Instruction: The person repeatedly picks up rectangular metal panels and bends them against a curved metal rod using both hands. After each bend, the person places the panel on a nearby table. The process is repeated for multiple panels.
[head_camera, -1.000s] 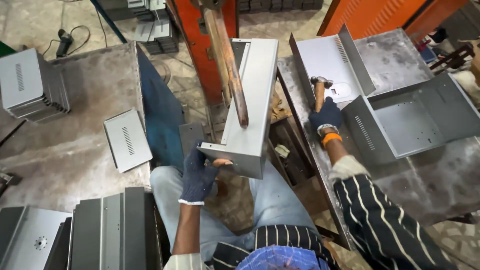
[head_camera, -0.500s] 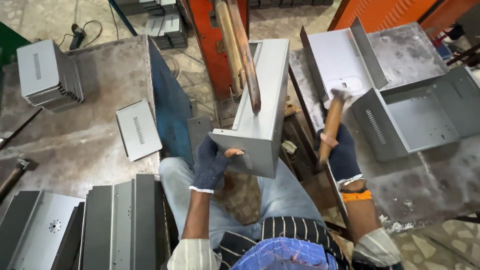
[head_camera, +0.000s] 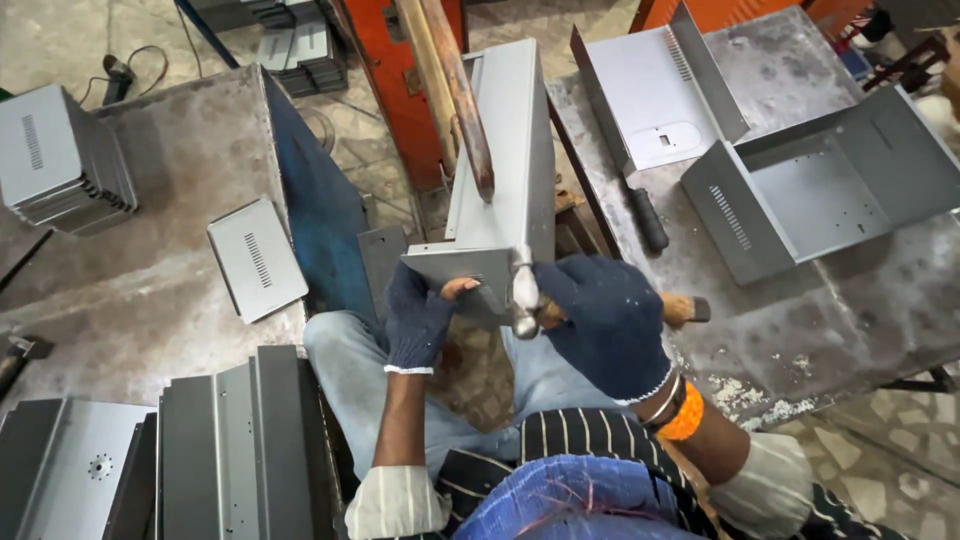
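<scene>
A long grey sheet-metal box (head_camera: 505, 160) lies lengthwise before me, under a brown rod (head_camera: 465, 100). My left hand (head_camera: 420, 318), in a dark blue glove with the thumb bare, grips the box's near end flap. My right hand (head_camera: 605, 320), also gloved, is closed on a wooden-handled hammer (head_camera: 525, 298). The hammer's steel head rests against the near end of the box, right beside my left thumb.
On the right table (head_camera: 850, 300) stand an open grey box (head_camera: 820, 195), a bent panel (head_camera: 655, 95) and a dark-handled tool (head_camera: 640, 210). The left table (head_camera: 130, 300) holds a slotted cover (head_camera: 257, 260), a stack of covers (head_camera: 60, 165) and folded panels (head_camera: 235, 440) near me.
My right hand has swung the hammer from the right table across to the near end of the box. My left hand has kept its grip on the box.
</scene>
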